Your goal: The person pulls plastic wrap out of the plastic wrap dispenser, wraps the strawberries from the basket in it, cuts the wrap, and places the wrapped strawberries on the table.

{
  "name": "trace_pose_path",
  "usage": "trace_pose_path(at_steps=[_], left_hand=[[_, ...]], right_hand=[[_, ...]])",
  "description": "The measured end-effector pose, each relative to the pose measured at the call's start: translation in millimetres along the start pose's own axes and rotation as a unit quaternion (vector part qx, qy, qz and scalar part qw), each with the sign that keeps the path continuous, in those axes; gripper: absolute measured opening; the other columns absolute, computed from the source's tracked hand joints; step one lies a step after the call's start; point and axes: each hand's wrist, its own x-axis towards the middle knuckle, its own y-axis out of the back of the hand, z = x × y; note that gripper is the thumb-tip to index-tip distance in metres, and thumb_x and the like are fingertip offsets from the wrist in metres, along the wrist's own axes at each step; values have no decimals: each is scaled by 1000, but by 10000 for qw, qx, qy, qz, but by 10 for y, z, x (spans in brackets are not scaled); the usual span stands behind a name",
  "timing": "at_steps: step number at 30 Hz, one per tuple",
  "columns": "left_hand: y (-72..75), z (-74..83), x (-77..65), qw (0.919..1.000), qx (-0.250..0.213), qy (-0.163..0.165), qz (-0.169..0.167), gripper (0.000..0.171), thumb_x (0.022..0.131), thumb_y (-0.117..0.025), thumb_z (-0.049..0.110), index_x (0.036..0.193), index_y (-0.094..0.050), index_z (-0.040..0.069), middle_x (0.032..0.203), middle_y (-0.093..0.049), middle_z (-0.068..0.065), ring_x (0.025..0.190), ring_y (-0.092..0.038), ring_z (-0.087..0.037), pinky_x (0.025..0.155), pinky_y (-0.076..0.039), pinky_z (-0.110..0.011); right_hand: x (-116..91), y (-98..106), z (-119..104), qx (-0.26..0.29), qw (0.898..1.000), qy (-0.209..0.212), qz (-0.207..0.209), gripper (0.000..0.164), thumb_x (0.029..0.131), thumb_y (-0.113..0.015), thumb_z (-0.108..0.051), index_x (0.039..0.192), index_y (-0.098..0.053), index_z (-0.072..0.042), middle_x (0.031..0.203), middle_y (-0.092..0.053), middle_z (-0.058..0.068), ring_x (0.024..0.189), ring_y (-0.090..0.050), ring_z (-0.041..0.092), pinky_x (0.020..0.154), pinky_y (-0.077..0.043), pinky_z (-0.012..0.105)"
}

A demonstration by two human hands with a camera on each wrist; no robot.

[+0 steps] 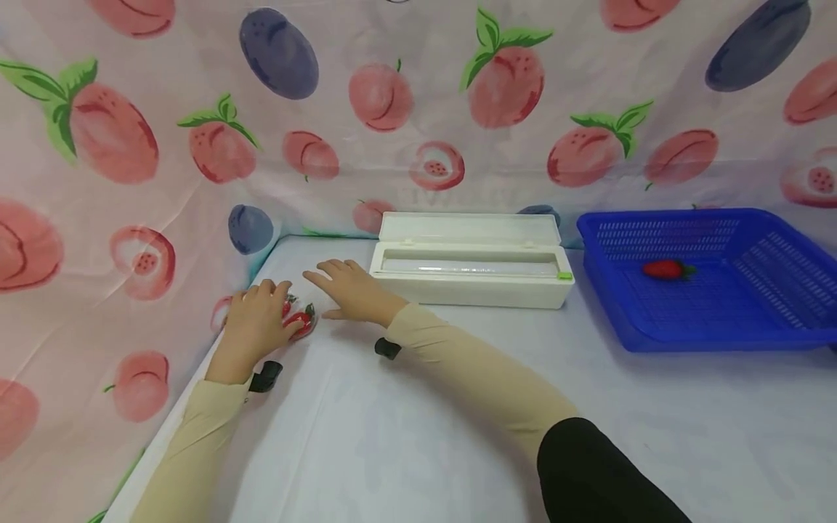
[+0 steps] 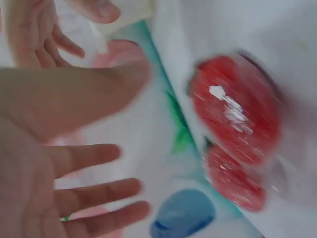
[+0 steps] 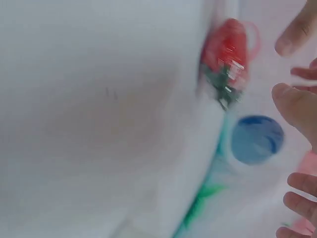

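Two red strawberries (image 1: 303, 322), shiny as if under clear film, lie on the white table at its left side. Close beside them is my left hand (image 1: 256, 325); in the left wrist view its fingers (image 2: 99, 196) are straight and apart from the strawberries (image 2: 237, 111). My right hand (image 1: 353, 292) hovers to the right of them, fingers spread and holding nothing. In the right wrist view the strawberries (image 3: 228, 54) look blurred, with fingertips of both hands at the right edge.
Behind my right hand stands a white cling film box (image 1: 471, 292), its lid raised and a clear roll inside. A blue basket (image 1: 631, 335) at the right holds one strawberry (image 1: 667, 269). Fruit-printed cloth (image 1: 366, 174) covers the back and left walls.
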Motion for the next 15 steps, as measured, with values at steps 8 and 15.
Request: trace_pose_path(at_steps=[8,15], left_hand=[[131,527,295,9914,-564,-479,1078,63,80,-69,33,130,-47,1,122,-54,-23,115,-50,-39,101,-34,-55],[60,1066,596,9822,-701,-977,1440,61,81,-68,35,131,-48,5,125,-53,-19,118,-49,-34,105,-32,-51]], right_hand=[[-580,286,368,62,9958,-486,776,82,81,-68,-49,145,-32,-12,142,-44,10,133,-40,26,109,-34,46],[-1251,298,725,-22,9830,-1186,1404,81,77,-73,-46,139,-40,-6,134,-51,15,127,-45,30,104,-38,51]])
